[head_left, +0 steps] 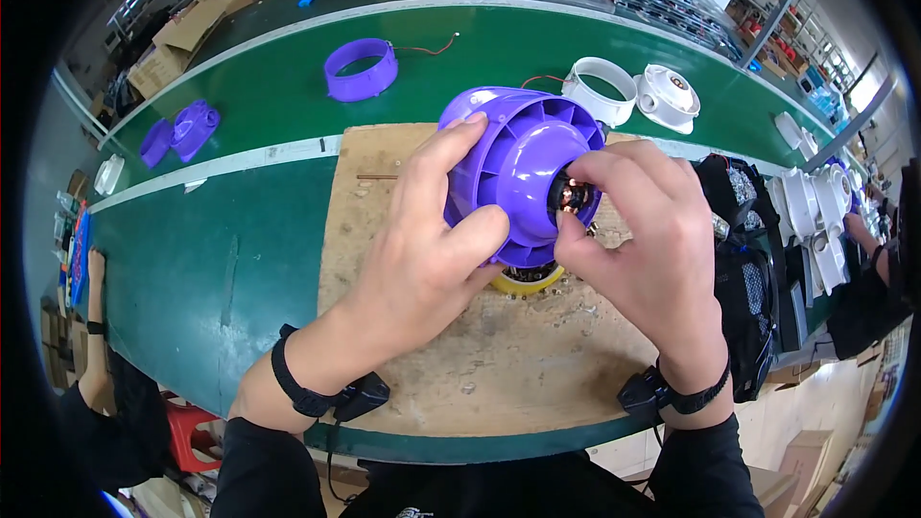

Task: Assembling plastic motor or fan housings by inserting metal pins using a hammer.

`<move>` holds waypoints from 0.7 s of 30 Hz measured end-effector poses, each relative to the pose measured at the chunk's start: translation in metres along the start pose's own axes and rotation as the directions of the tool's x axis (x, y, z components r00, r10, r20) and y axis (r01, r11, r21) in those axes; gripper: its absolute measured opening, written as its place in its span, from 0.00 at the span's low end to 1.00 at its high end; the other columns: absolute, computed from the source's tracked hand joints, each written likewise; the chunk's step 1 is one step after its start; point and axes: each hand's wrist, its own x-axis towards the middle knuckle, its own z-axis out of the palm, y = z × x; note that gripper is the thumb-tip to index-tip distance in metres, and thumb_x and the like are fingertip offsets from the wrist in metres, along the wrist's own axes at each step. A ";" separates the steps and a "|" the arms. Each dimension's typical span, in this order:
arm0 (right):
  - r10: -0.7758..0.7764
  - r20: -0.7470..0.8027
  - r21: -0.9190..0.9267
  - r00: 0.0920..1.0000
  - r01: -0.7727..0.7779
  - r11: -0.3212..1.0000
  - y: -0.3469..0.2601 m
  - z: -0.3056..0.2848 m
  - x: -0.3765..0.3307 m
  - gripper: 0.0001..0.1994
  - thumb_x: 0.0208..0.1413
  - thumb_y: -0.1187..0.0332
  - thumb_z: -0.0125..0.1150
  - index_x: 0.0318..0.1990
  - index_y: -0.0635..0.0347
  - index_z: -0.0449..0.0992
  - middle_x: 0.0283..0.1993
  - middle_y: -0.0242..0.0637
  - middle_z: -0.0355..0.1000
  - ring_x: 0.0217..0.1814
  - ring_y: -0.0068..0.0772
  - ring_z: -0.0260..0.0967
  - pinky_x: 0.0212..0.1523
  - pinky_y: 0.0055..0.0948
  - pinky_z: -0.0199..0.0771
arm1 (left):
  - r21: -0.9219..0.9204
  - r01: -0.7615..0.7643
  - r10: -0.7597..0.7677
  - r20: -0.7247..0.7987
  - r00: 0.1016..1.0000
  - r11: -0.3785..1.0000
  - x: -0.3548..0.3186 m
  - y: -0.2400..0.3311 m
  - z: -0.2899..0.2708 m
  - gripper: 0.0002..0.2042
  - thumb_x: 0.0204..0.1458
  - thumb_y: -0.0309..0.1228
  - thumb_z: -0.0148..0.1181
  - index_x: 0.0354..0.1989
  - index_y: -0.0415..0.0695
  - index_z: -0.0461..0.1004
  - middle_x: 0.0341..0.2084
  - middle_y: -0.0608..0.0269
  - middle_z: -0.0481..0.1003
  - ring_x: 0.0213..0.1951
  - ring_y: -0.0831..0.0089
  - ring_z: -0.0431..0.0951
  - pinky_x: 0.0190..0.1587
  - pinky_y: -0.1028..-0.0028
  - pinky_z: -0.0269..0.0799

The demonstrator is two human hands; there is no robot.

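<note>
A red stool (184,436) stands lower left; pale floor (779,414) shows lower right.

A single wide fisheye view looks down and forward from the person's head, close above the left hand (414,238) and right hand (650,238), across the table (192,259); straight edges bend toward its dark rim.

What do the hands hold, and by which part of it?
The left hand holds the round purple plastic housing by its outer edge; the right hand is at its central opening, grip unclear.
</note>
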 end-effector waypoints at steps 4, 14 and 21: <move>0.133 0.047 0.020 0.990 -0.134 0.991 0.001 0.002 -0.005 0.16 0.36 0.78 0.70 0.38 0.60 0.78 0.37 0.38 0.76 0.37 0.40 0.75 0.40 0.32 0.73 | -0.002 0.006 -0.006 0.040 0.999 1.000 0.000 0.001 -0.004 0.18 0.33 0.25 0.80 0.29 0.40 0.75 0.64 0.35 0.58 0.63 0.39 0.66 0.62 0.52 0.69; -0.011 0.115 0.217 0.993 -0.014 0.976 0.017 -0.010 0.001 0.15 0.37 0.77 0.68 0.38 0.59 0.79 0.38 0.40 0.76 0.41 0.44 0.75 0.44 0.36 0.72 | -0.250 0.081 -0.066 0.069 0.995 0.965 0.002 0.003 -0.008 0.20 0.34 0.24 0.79 0.33 0.40 0.72 0.62 0.36 0.61 0.62 0.37 0.66 0.61 0.52 0.68; -0.182 0.131 0.230 0.975 0.149 0.962 0.021 -0.019 0.003 0.16 0.36 0.78 0.69 0.38 0.59 0.79 0.39 0.39 0.77 0.42 0.45 0.75 0.45 0.37 0.72 | -0.326 0.097 -0.042 0.171 0.984 0.940 0.006 0.001 -0.022 0.18 0.34 0.26 0.80 0.26 0.40 0.72 0.64 0.41 0.61 0.63 0.49 0.69 0.60 0.58 0.70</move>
